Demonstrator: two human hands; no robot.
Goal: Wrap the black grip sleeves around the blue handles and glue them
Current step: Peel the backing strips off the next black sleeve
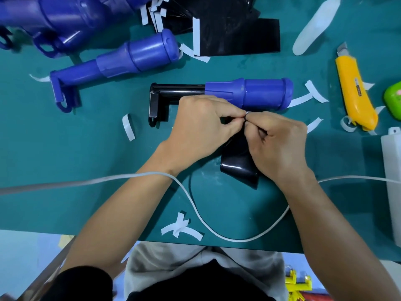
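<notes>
A glossy black grip sleeve (238, 168) hangs between my hands just above the green mat. My left hand (201, 129) and my right hand (280, 144) both pinch its top edge, fingertips meeting near a small white strip end. Right behind them lies a blue handle (249, 94) whose thin end and bracket carry a black wrap (180, 90). A second, bare blue handle (117, 61) lies at the left rear. More black sleeve sheets (238, 35) with white backing strips lie at the back.
More blue handles (65, 16) are piled at the far left rear. A yellow utility knife (355, 94), a white glue bottle (392, 174) and a green object (393, 98) sit right. White backing strips (181, 228) litter the mat. A white cable (195, 205) loops near the front edge.
</notes>
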